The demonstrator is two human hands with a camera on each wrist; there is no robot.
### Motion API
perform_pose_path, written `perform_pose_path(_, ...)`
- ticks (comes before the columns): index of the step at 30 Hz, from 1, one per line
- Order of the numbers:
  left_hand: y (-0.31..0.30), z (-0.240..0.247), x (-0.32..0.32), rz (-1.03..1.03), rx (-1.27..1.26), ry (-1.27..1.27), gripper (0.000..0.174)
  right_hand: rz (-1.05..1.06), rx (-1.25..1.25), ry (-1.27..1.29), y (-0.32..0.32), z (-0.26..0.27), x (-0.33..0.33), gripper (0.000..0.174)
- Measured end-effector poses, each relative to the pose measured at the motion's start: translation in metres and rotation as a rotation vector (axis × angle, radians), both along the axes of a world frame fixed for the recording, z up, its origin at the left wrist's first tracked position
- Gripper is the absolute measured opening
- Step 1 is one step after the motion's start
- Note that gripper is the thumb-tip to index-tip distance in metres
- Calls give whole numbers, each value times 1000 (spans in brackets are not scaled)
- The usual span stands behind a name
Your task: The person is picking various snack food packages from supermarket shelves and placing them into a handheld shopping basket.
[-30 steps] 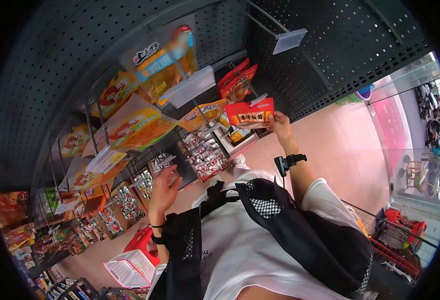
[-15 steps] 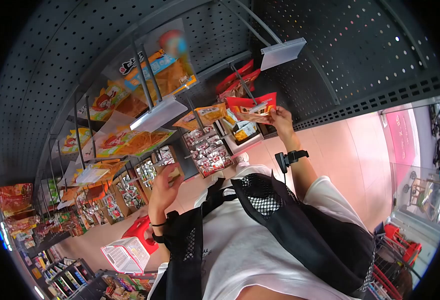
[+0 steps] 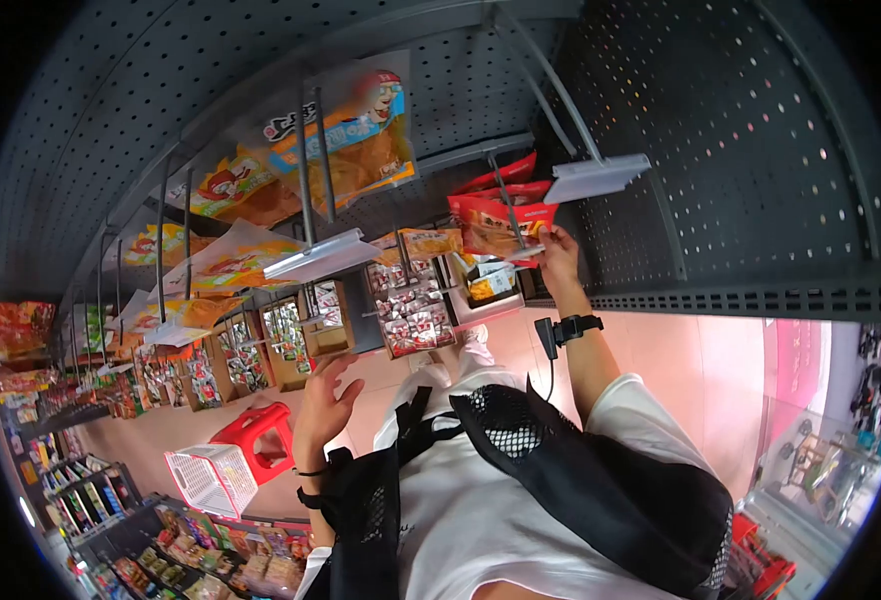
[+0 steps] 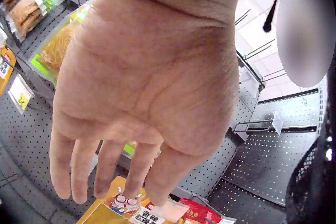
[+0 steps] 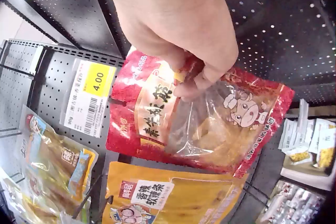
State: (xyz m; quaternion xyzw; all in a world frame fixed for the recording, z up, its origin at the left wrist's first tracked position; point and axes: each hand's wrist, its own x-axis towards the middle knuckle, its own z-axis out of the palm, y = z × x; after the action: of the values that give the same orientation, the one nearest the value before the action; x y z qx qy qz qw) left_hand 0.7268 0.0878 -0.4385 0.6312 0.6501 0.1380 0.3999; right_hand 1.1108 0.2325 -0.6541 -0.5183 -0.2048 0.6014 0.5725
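Note:
In the head view, the right hand pinches the edge of a red snack packet hanging at a metal hook, with more red packets behind it. The right wrist view shows the thumb and fingers of the right hand gripping the red packet, which has a clear window and a cartoon cow. Under it hangs a yellow packet. A price tag reading 4.00 is to its left. The left hand is held in the air with palm showing and fingers extended, touching nothing; the head view shows it below the hooks.
Hooks with orange and yellow packets line the left side. A clear label holder juts out on the right by a perforated panel. Below stand boxes of small packs; a red and white basket is on the floor.
The red packet has moved slightly back along the hook, close to the packets behind it, with the right hand still on it. The head view has turned; the left hand remains raised.

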Motion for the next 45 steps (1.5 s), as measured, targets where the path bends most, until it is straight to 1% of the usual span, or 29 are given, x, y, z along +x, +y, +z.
perform_pose_path(2,-12,-2,0,35,0,15,38,-138,73,93,8,2,-13,9)
perform_pose_path(3,-17,-3,0,43,-8,31,38,-177,114,187,10,4,-18,21)
perform_pose_path(4,-21,-4,2,50,-13,43,38,-151,123,184,12,6,-20,21)
perform_pose_path(6,-25,-3,5,97,3,34,38,-286,-18,128,13,13,-24,46)
perform_pose_path(7,-30,0,3,119,9,30,38,-146,-32,26,8,-28,-16,67)
perform_pose_path(8,-39,1,2,173,36,23,38,-156,-53,-50,9,-73,-15,60)
perform_pose_path(9,-46,2,1,202,37,7,39,-8,-144,-21,-1,-58,-16,50)
perform_pose_path(11,-49,-3,9,267,53,-14,40,54,-316,-60,-31,-61,-8,23)
perform_pose_path(12,-56,-8,2,198,87,-31,40,162,-262,22,-63,-67,-3,17)
perform_pose_path(13,-90,-14,-1,258,154,-47,39,522,-204,-210,-61,-68,-8,8)
perform_pose_path(14,-106,-16,-12,340,181,-42,39,475,-176,-283,-89,-80,-26,9)
perform_pose_path(15,-112,-19,-10,322,191,-73,38,760,-163,-713,-100,-88,-20,12)
perform_pose_path(16,-116,-20,-5,303,203,-103,36,1016,453,-711,-116,-158,20,8)
perform_pose_path(19,-139,2,-18,386,151,-129,27,1156,482,-738,-87,-133,-53,8)
perform_pose_path(23,-189,-10,-38,506,187,-198,17,1256,391,-825,-77,-95,-121,8)
perform_pose_path(24,-202,-19,-43,519,193,-198,17,1270,352,-848,-85,-84,-133,9)
perform_pose_path(26,-266,-31,-67,636,205,-205,15,1349,280,-884,-130,-67,-177,10)
perform_pose_path(28,-288,-32,-73,658,196,-148,12,1394,196,-911,-148,-54,-196,11)
perform_pose_path(30,-310,-34,-85,806,183,-177,13,1402,101,-920,-175,-40,-218,13)
perform_pose_path(32,-333,-38,-101,814,222,-161,14,1393,8,-922,-194,-23,-237,14)
perform_pose_path(33,-341,-35,-106,888,255,-210,16,1381,-38,-919,-192,-27,-208,15)
perform_pose_path(35,-358,-46,-105,991,302,-275,19,1360,-127,-921,-189,-58,-102,17)
perform_pose_path(36,-368,-56,-101,1020,314,-290,22,1350,-171,-927,-197,-46,-119,18)
perform_pose_path(37,-373,-57,-126,983,341,-206,23,1345,106,-996,-183,-75,-148,15)
perform_pose_path(38,-384,-62,-125,985,337,-155,25,1241,-117,-945,-174,-115,-149,10)
perform_pose_path(40,-393,-65,-123,1067,337,-199,26,1338,-41,-1000,-171,-106,-172,8)
perform_pose_path(42,-408,-70,-122,1144,360,-224,29,1523,-13,-921,-166,-112,-195,11)
perform_pose_path(44,-419,-70,-125,1219,362,-196,31,1639,-26,-1232,-170,-119,-223,16)
perform_pose_path(45,-425,-69,-127,1294,354,-184,32,1817,171,-1242,-167,-128,-238,23)
